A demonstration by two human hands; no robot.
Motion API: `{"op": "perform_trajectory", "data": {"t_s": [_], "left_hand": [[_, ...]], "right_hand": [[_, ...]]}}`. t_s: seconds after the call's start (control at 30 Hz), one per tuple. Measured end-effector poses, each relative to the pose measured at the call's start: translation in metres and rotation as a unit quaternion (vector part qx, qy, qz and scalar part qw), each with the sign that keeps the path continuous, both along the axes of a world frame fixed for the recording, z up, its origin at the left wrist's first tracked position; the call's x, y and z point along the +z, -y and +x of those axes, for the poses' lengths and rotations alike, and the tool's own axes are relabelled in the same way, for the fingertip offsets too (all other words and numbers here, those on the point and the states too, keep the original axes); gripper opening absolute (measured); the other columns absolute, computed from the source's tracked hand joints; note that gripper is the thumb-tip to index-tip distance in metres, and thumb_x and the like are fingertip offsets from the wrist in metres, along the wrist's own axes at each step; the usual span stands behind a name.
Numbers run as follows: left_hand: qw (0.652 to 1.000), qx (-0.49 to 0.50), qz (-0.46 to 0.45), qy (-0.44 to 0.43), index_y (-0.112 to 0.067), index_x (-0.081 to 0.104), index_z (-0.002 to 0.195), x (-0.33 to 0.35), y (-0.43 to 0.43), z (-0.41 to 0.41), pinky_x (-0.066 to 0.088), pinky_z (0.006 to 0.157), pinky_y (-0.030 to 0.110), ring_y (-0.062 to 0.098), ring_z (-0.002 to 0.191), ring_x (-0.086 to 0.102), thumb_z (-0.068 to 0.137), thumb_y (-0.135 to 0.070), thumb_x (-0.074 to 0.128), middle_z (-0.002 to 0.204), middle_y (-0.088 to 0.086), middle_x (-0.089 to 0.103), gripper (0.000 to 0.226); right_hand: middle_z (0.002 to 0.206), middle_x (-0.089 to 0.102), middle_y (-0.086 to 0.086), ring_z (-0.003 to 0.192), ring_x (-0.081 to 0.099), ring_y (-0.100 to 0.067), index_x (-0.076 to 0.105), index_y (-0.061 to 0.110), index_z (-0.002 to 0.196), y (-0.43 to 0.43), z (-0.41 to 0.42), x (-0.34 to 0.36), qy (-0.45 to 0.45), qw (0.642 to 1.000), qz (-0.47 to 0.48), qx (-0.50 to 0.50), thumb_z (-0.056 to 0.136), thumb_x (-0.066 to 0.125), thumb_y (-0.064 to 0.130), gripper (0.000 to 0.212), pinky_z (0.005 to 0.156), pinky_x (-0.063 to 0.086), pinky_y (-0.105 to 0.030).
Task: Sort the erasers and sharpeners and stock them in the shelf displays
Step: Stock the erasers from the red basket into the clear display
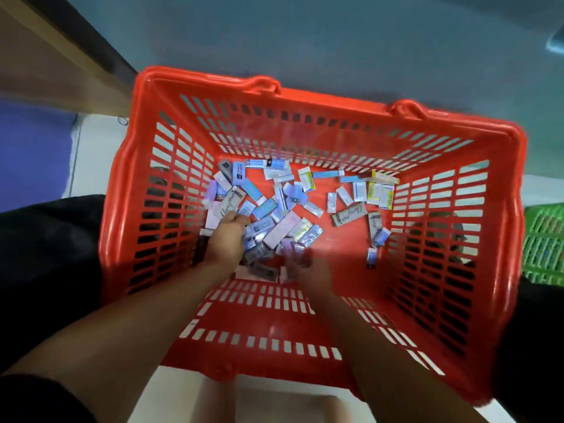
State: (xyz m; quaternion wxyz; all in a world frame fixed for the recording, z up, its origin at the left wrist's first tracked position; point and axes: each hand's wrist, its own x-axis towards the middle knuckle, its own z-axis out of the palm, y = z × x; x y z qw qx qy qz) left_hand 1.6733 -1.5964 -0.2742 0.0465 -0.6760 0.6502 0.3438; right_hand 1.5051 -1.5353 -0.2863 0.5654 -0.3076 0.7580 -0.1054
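My left fingers (237,220) curl down into the heap of eraser packets (274,209); I cannot tell whether they pinch one. The left hand (227,239) sits near the basket's left wall. My right hand (309,271) is blurred just beside it, its fingers bent over packets at the heap's near edge, grip unclear. All the packets lie scattered on the bottom of the red basket (335,123). A green crate (546,239) shows past its right rim.
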Motion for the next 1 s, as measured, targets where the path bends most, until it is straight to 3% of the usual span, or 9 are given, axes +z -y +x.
{"op": "perform_trajectory", "data": {"t_s": [0.13,0.27,0.4,0.5,0.57,0.63,0.7,0.83,1.0], "left_hand": [[0.992,0.077,0.008,-0.095,0.0,0.063,0.111,0.004,0.015,-0.003,0.035,0.08,0.021,0.032,0.102,0.056,0.085,0.008,0.057,0.113,0.019,0.056,0.028],[0.963,0.181,0.021,-0.199,-0.004,0.062,0.107,0.015,0.016,-0.004,0.039,0.071,0.016,0.015,0.083,0.053,0.085,0.002,0.063,0.095,0.006,0.054,0.022],[0.933,0.244,0.038,-0.263,-0.011,0.06,0.108,0.025,0.017,-0.015,0.044,0.074,0.008,0.008,0.085,0.054,0.085,-0.009,0.068,0.09,-0.002,0.056,0.023],[0.962,0.17,0.017,-0.213,-0.007,0.057,0.121,0.02,0.024,-0.026,0.045,0.094,0.028,0.018,0.105,0.054,0.085,-0.015,0.069,0.111,0.006,0.058,0.039],[0.984,0.114,-0.016,-0.133,-0.008,0.049,0.13,0.013,0.029,-0.031,0.038,0.099,0.034,0.023,0.119,0.045,0.082,-0.024,0.073,0.129,0.009,0.049,0.056],[0.995,0.081,-0.001,-0.062,-0.008,0.041,0.136,0.006,0.03,-0.036,0.034,0.101,0.035,0.027,0.125,0.036,0.078,-0.031,0.075,0.136,0.011,0.036,0.071],[0.998,0.067,0.009,-0.017,-0.008,0.037,0.136,0.001,0.03,-0.043,0.032,0.102,0.034,0.03,0.125,0.032,0.077,-0.033,0.075,0.136,0.012,0.03,0.075],[0.997,0.081,-0.006,0.011,-0.008,0.039,0.129,-0.008,0.033,-0.049,0.036,0.098,0.037,0.031,0.122,0.036,0.073,-0.035,0.078,0.13,0.014,0.035,0.073],[0.987,0.154,0.01,-0.044,-0.001,0.047,0.116,-0.014,0.035,-0.045,0.04,0.086,0.037,0.033,0.109,0.048,0.071,-0.03,0.081,0.12,0.018,0.046,0.063]], "right_hand": [[0.065,0.06,-0.006,0.061,0.055,-0.02,0.056,0.013,0.063,0.033,-0.005,0.003,0.041,0.971,0.015,-0.234,0.08,0.074,0.011,0.024,0.061,0.049,-0.031],[0.082,0.057,-0.007,0.068,0.051,-0.012,0.053,0.012,0.086,0.044,-0.018,0.008,0.057,0.949,-0.02,-0.311,0.082,0.068,-0.001,0.02,0.062,0.047,-0.014],[0.095,0.054,-0.005,0.089,0.051,-0.015,0.046,0.005,0.121,0.042,-0.037,0.016,0.039,0.955,-0.081,-0.284,0.083,0.06,-0.011,0.043,0.065,0.042,-0.002],[0.116,0.053,-0.01,0.109,0.052,-0.021,0.046,0.004,0.125,0.04,-0.041,0.017,-0.007,0.976,-0.113,-0.186,0.084,0.058,-0.01,0.045,0.089,0.045,-0.017],[0.13,0.045,-0.015,0.121,0.045,-0.028,0.046,0.005,0.128,0.038,-0.039,0.018,-0.084,0.987,-0.132,-0.026,0.084,0.066,0.007,0.049,0.102,0.036,-0.028],[0.145,0.03,-0.014,0.129,0.033,-0.032,0.035,0.008,0.139,0.037,-0.035,0.018,-0.154,0.978,-0.108,0.087,0.08,0.071,0.035,0.075,0.104,0.032,-0.036],[0.152,0.016,-0.013,0.133,0.024,-0.036,0.023,0.014,0.147,0.038,-0.027,0.017,-0.21,0.966,-0.078,0.13,0.077,0.067,0.053,0.091,0.104,0.031,-0.043],[0.154,0.013,-0.007,0.122,0.029,-0.036,0.021,0.03,0.149,0.05,-0.015,0.008,-0.226,0.956,-0.096,0.162,0.079,0.059,0.06,0.085,0.094,0.037,-0.041],[0.14,0.035,-0.003,0.114,0.038,-0.033,0.037,0.027,0.141,0.055,-0.024,-0.001,-0.192,0.966,-0.143,0.098,0.082,0.066,0.041,0.066,0.082,0.03,-0.031]]}}
